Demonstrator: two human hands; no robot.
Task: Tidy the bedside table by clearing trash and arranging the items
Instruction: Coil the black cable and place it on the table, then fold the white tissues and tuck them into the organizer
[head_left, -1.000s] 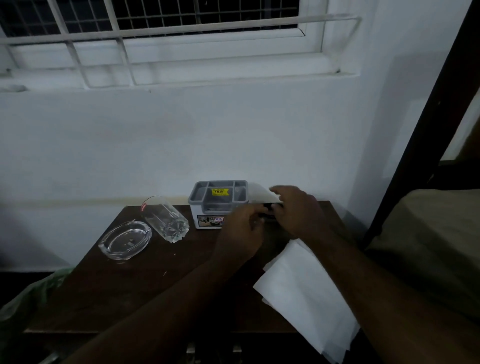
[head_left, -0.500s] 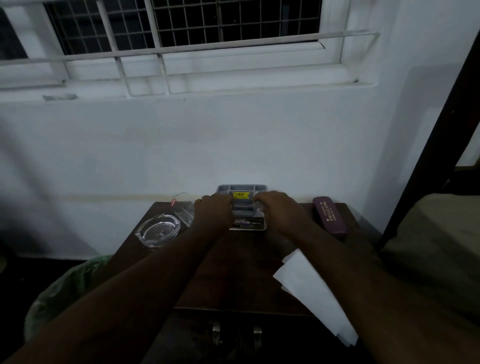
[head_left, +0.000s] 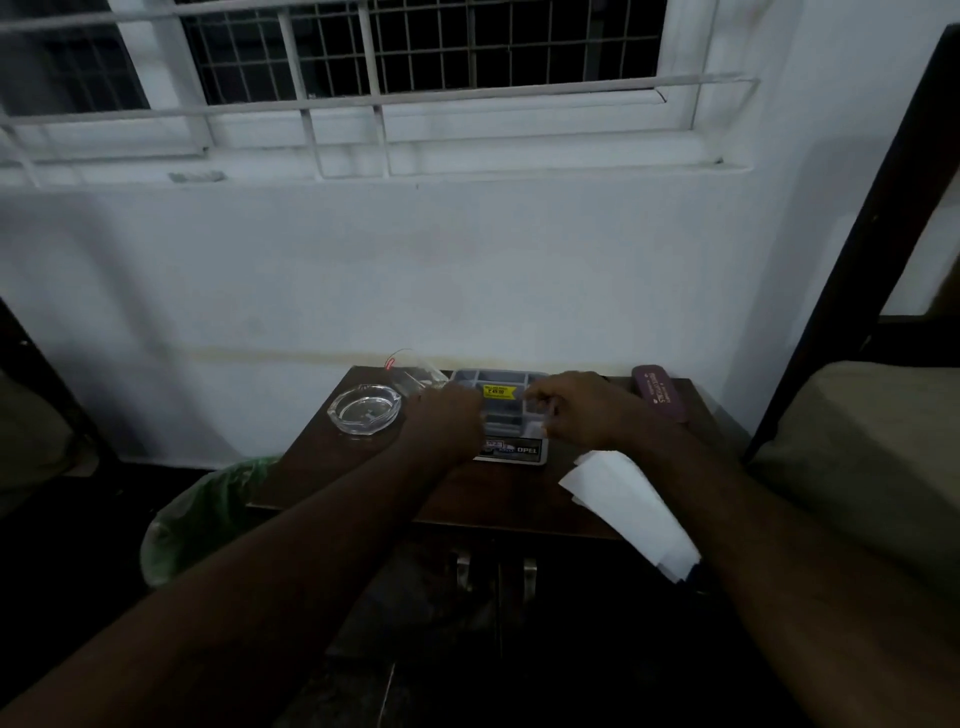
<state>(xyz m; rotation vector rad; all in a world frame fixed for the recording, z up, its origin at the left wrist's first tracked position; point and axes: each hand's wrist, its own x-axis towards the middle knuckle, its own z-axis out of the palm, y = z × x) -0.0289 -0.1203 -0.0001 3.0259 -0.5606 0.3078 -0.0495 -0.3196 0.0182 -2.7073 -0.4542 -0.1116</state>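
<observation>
Organizer: grey plastic tray (head_left: 501, 382), boxy, split into compartments, yellow sticker on an inner divider, printed label reading OPEL on the front wall; stands at the back middle of the table, close to the wall.
Left hand: left hand (head_left: 451, 420) on the organizer's left side, fingers curled round its edge — gripping it.
Right hand: right hand (head_left: 587, 410) on the organizer's right side, fingers curled; looks clamped on the rim, though dim light blurs the fingertips.
Ashtray: clear glass ashtray (head_left: 364, 408), thick, faceted rim, back left of the table.
Tumbler: clear drinking glass (head_left: 415, 375), lying tilted between ashtray and organizer, small red mark at its rim.
Case: dark maroon oblong case (head_left: 661, 392), rounded ends, gold lettering, back right corner.
Paper: white sheets (head_left: 628, 506), smooth, overhanging the right front edge, partly under the right forearm.
Table: dark brown wood (head_left: 493, 499), glossy top; two metal handles below the front edge.
Bin: green translucent bag (head_left: 202, 519) beside the table's left side, on the floor.
Room: white plastered wall, barred window (head_left: 415, 52) above — bed edge at right, lighting dim.
</observation>
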